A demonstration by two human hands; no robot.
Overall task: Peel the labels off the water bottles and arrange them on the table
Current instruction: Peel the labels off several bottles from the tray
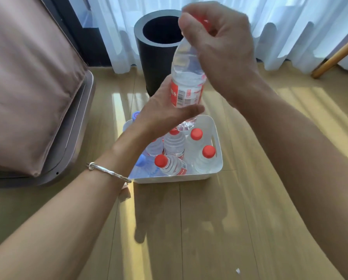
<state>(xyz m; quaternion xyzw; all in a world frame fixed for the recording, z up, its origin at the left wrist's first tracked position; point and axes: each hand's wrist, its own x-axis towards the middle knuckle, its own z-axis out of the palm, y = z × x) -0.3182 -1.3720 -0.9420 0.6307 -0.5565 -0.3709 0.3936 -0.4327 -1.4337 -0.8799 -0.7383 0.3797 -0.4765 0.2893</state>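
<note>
a: left grip (165, 112)?
b: curled round the bottle (186, 65) at its red label (186, 94), held above the tub (217, 158) of other bottles (174, 144).
a: right grip (215, 43)?
b: clenched on the red cap (206, 24), in front of the black bin (155, 63).

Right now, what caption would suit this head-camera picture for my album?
The left hand and right hand hold a red-labelled water bottle over a white basket of red-capped bottles, dark bin behind.
</note>
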